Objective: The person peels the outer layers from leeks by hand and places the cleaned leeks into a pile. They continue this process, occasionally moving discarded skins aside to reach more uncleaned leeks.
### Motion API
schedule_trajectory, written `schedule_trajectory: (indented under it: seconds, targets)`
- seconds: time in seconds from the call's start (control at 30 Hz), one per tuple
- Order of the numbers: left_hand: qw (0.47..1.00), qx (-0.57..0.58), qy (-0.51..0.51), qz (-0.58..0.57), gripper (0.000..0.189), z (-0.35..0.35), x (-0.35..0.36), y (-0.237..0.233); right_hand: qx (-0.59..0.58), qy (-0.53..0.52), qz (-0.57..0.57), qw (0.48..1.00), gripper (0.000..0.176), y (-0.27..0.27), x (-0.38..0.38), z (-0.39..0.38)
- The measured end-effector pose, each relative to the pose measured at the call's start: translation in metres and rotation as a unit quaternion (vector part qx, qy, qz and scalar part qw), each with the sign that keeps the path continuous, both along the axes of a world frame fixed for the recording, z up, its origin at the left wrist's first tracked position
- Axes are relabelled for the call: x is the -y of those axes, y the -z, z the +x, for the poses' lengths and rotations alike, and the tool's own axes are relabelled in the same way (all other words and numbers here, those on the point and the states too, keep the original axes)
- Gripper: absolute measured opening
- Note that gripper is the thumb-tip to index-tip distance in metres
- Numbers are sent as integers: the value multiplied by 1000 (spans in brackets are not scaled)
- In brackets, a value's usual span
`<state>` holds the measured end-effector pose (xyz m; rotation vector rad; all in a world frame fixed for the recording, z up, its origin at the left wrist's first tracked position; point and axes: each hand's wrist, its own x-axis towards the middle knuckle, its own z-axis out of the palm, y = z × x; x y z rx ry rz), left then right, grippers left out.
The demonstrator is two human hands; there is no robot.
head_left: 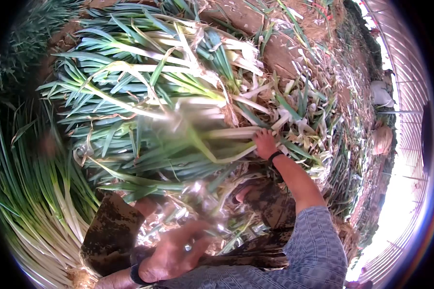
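Note:
My right hand (265, 143), with a dark band at its wrist, is closed around the white lower end of a long green onion (238, 132) at the edge of the pile. Leaves running left from it are smeared by motion. My left hand (171, 253) is low in front of my body, wearing a dark wristband. Its bent, slightly blurred fingers look apart, with nothing clearly seen between them. Beyond both hands spreads a thick heap of green onions (125, 72), their green tops left and white ends right.
A bundle of green onions (38, 192) stands at the left beside my camouflage-clad knee (108, 236). Stripped leaves and peelings (304, 115) litter the soil at the right. A pale bag (382, 94) lies near the ribbed greenhouse wall (410, 72).

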<state>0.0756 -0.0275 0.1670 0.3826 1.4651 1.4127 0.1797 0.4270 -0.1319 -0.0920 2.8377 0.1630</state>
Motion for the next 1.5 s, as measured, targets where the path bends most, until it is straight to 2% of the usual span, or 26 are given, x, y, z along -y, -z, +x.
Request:
schedule_trajectory:
  seconds: [0.07, 0.1, 0.17, 0.2, 0.23, 0.3, 0.33, 0.4, 0.43, 0.5, 0.53, 0.57, 0.6, 0.67, 0.77, 0.87, 0.9, 1.0, 1.1, 1.2, 1.27, 1.4, 1.43, 1.5]
  targets:
    - [1000, -5, 4, 12, 30, 5, -1, 4, 46, -30, 19, 998, 32, -3, 4, 8]
    - [1000, -9, 4, 19, 30, 6, -1, 7, 56, -41, -50, 996, 30, 0, 5, 14]
    - [999, 31, 30, 0, 30, 6, 2, 7, 98, -75, -167, 978, 30, -37, 29, 14]
    - [997, 56, 49, -10, 30, 8, 2, 6, 78, -90, -206, 971, 31, -50, 45, 15]
    - [1000, 9, 28, 1, 29, 14, -3, 7, 80, -72, -217, 970, 34, -52, 57, 15]
    - [999, -13, 16, 39, 29, 21, -8, 13, 72, -46, -240, 967, 40, -49, 72, 3]
    - [998, -27, 10, 53, 30, 20, -8, 13, 43, -43, -232, 971, 43, -38, 69, -1]
    - [996, 71, 40, -36, 31, 14, -5, 7, -10, -37, -223, 974, 50, -10, 61, -17]
    - [998, 27, 37, -32, 31, 13, -7, 7, -4, -17, -207, 978, 62, -21, 64, -31]
    - [996, -73, 40, -34, 31, 17, -6, 15, 8, -11, -193, 981, 65, -12, 64, -46]
    - [994, -86, 53, -31, 31, 19, -5, 19, 15, -4, -182, 983, 67, -14, 62, -49]
    - [992, -102, 62, -27, 31, 19, -6, 21, 66, 55, -219, 972, 61, -15, 64, -54]
    - [990, -121, 70, -25, 31, 17, -7, 22, 54, 53, -199, 977, 61, -15, 64, -57]
    - [993, -57, 99, -29, 32, 18, -5, 29, 27, 49, -166, 985, 63, -11, 72, -65]
    - [991, -88, 103, -17, 32, 19, -7, 29, -18, -50, -112, 992, 71, 11, 80, -72]
    - [982, -167, 86, -18, 32, 26, -14, 30, 132, -13, -99, 986, 80, 0, 90, -93]
    - [978, -192, 79, -27, 33, 27, -15, 30, 142, -20, -76, 987, 85, 4, 89, -95]
    - [971, -226, 79, -14, 31, 21, -19, 27, 73, 19, -150, 986, 63, 9, 82, -83]
    - [972, -231, 48, 15, 29, 25, -16, 30, 284, 55, -191, 938, 53, -13, 90, -78]
    - [959, -277, 54, 0, 27, 30, -13, 31, 231, 39, -247, 940, 47, -45, 98, -35]
    - [962, -266, 59, 12, 27, 31, -16, 28, 166, 40, -230, 958, 49, -21, 90, -14]
    - [957, -274, 92, 5, 32, 38, -4, 36, 67, 22, -209, 975, 57, 16, 81, -22]
    - [954, -279, 108, -11, 32, 37, -2, 33, 130, 74, -219, 964, 65, 7, 83, -33]
    - [945, -294, 140, -30, 34, 36, -3, 29, 74, 68, -191, 976, 65, -3, 78, -43]
